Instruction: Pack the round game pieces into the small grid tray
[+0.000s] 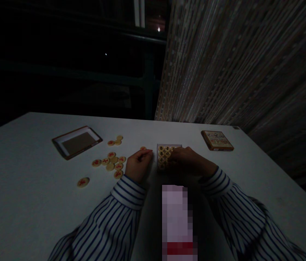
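Note:
A small shallow tray (157,154) holds rows of round Chinese chess pieces (162,154) marked with dark characters. My right hand (187,159) reaches over its right side, fingers bent down onto the pieces. Those fingertips are in shadow, so whatever they pinch is hidden. Left of the tray, my left hand (138,165) rests with its fingers curled closed; I cannot make out anything inside them. Just beyond that hand lies one red-marked piece (143,148). Several more loose pieces (118,166), some face up with red characters and some blank side up, are scattered to its left.
An open box part (67,155) with a brown rim lies at the back left. On the right sits a flat box with a printed lid (218,140). A string curtain (193,72) hangs beyond the white table (33,192). The light is dim.

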{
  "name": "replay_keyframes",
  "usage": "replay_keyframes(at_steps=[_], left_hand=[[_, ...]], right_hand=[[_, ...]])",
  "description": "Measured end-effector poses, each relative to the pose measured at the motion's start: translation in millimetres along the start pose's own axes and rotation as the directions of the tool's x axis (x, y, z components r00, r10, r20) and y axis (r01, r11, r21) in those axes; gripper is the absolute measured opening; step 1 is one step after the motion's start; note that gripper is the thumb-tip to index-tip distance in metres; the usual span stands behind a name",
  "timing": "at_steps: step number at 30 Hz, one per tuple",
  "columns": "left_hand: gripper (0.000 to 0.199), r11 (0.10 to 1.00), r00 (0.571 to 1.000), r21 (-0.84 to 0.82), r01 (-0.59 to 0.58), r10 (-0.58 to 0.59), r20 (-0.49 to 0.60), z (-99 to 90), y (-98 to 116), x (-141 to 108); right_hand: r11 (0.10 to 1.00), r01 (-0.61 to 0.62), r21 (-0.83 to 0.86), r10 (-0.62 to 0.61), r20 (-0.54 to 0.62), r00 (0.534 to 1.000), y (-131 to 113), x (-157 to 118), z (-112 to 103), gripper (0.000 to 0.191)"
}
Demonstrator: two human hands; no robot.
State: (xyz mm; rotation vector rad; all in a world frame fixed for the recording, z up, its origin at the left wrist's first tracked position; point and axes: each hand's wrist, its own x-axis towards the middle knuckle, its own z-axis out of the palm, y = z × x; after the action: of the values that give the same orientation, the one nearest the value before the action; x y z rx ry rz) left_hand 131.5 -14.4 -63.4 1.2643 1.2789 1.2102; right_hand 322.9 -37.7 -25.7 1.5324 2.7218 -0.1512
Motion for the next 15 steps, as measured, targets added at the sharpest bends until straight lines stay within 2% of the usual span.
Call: replay_keyframes(at_steps=[8, 15], left_hand=[[0.024, 1.000, 1.000, -0.021, 0.006, -0.006, -0.007, 1.2, 1.8, -1.0], [0.024, 1.000, 1.000, 0.018, 0.001, -0.001, -0.009, 0.6, 3.4, -1.6]], right_hand=[[0.999, 0.016, 0.029, -0.015, -0.024, 1.000, 2.1, -1.7, 0.2, 0.030], [1.000, 0.009, -0.006, -0.009, -0.008, 1.000, -1.2, -0.6, 0.1, 0.023]])
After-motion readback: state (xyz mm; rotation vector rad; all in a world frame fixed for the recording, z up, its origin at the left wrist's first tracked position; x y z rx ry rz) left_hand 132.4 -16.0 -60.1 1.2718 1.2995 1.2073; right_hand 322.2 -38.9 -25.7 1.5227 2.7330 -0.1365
